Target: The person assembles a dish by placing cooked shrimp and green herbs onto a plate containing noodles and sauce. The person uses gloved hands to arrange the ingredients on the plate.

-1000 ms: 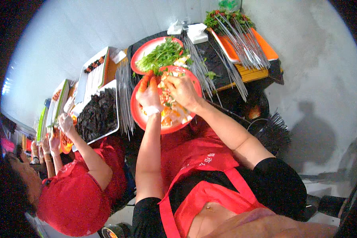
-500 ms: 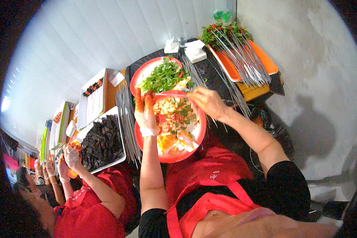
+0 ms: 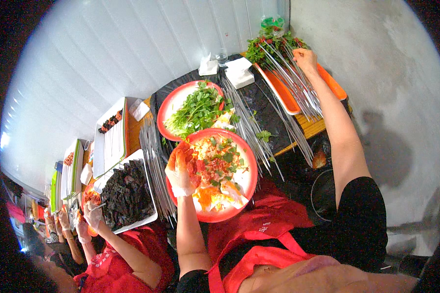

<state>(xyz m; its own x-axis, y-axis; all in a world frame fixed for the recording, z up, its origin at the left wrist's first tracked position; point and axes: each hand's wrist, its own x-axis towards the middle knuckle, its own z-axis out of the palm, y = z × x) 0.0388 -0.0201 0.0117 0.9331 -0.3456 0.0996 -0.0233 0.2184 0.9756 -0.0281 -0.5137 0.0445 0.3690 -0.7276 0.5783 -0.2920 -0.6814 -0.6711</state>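
Observation:
My left hand (image 3: pixel 182 168), in a clear glove stained orange, is closed with its fingers curled at the left side of a red-rimmed plate (image 3: pixel 253 180). That plate bears a reddish chopped mixture (image 3: pixel 215 161) with green leaf bits. Whatever lies in the left fingers is hidden. My bare right hand (image 3: pixel 305 59) is stretched far out to the right, its fingers closed beside metal skewers (image 3: pixel 291 73) with leafy greens (image 3: pixel 264 51) at their far ends. I cannot make out what it grips. These skewers lie across an orange tray (image 3: pixel 335 85).
A second red-rimmed plate (image 3: pixel 168 105) holds leafy herbs (image 3: pixel 200 107). Loose skewers (image 3: pixel 249 127) lie on the black table cover, near white tissue (image 3: pixel 239 73) and a glass (image 3: pixel 222 57). At left stands a white tray (image 3: pixel 154 205) of dark pieces, close to a gloved co-worker (image 3: pixel 127 254) in red.
My right hand has gone from the near plate's far rim out to the skewers on the orange tray. My left fingers, upright before, are now curled down over the plate.

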